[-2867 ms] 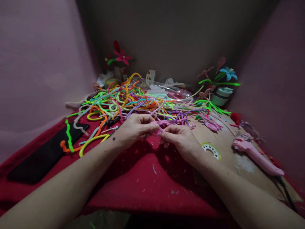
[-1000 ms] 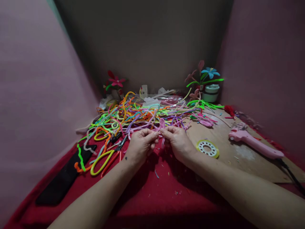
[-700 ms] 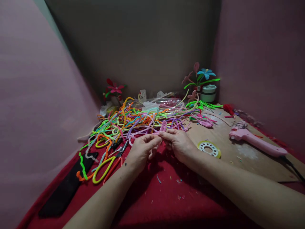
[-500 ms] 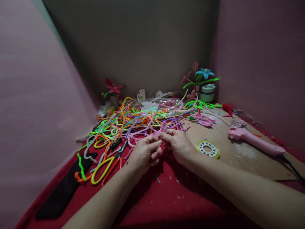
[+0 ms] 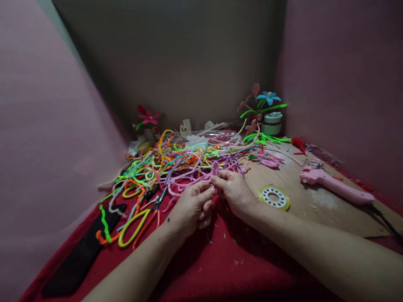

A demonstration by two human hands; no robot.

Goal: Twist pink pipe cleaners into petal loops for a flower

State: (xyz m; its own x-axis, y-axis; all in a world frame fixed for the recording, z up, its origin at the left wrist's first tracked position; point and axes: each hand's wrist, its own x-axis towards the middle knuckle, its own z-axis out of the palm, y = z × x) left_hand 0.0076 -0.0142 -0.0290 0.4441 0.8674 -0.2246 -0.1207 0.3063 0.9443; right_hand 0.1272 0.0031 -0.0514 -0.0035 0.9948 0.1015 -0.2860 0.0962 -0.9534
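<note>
Between my two hands is a pink pipe cleaner (image 5: 215, 168), bent into a small loop that sticks up above the fingers. My right hand (image 5: 236, 191) pinches it near the base of the loop. Close against it, my left hand (image 5: 197, 205) is closed at thumb and forefinger on the lower part, which the fingers mostly hide. Just beyond the hands spreads a tangled heap of coloured pipe cleaners (image 5: 179, 161). Scissors (image 5: 141, 224) with yellow and red handles lie left of my left hand. A roll of tape (image 5: 273, 197) lies right of my right hand.
A pink hot glue gun (image 5: 338, 184) with a black cord rests on a brown board (image 5: 302, 218) at the right. A black flat object (image 5: 72, 260) lies at left on the red cloth (image 5: 226, 268). Pipe-cleaner flowers (image 5: 269, 98) and a pale lidded jar (image 5: 272, 123) stand behind.
The pink loop has turned slightly and stands more upright between the fingers. Both hands keep their pinch in nearly the same place; the whole view has shifted a little.
</note>
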